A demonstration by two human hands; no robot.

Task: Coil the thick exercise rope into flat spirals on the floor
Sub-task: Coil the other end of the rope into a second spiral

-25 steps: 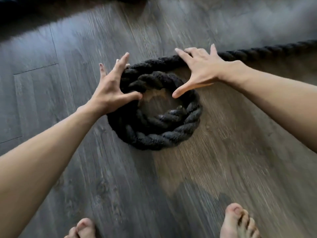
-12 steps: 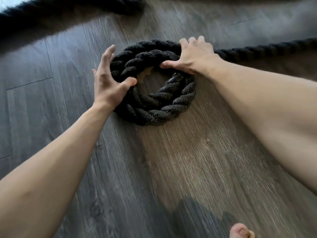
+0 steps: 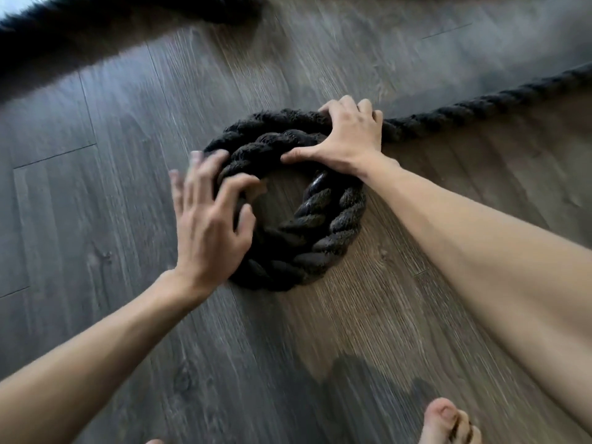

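A thick black rope [image 3: 333, 232] lies in a flat coil of about two turns in the middle of the floor. Its glossy capped end [image 3: 317, 187] sits on the inner turn. From the coil's top right the rope's free run [image 3: 480, 110] leads off to the right edge. My right hand [image 3: 349, 136] grips the rope where that run joins the coil, fingers curled over the outer turn and thumb against the inner one. My left hand [image 3: 208, 219] is blurred, with fingers spread over the coil's left side.
Grey wood-look floor planks [image 3: 96, 219] surround the coil. Another blurred stretch of black rope [image 3: 96, 36] crosses the top left corner. My bare right foot [image 3: 448, 424] shows at the bottom edge, and a toe of the left foot [image 3: 155, 441] peeks in.
My left hand has left its press on the coil's left rim and now sweeps over it with fingers spread. The right hand keeps its grip at the top right.
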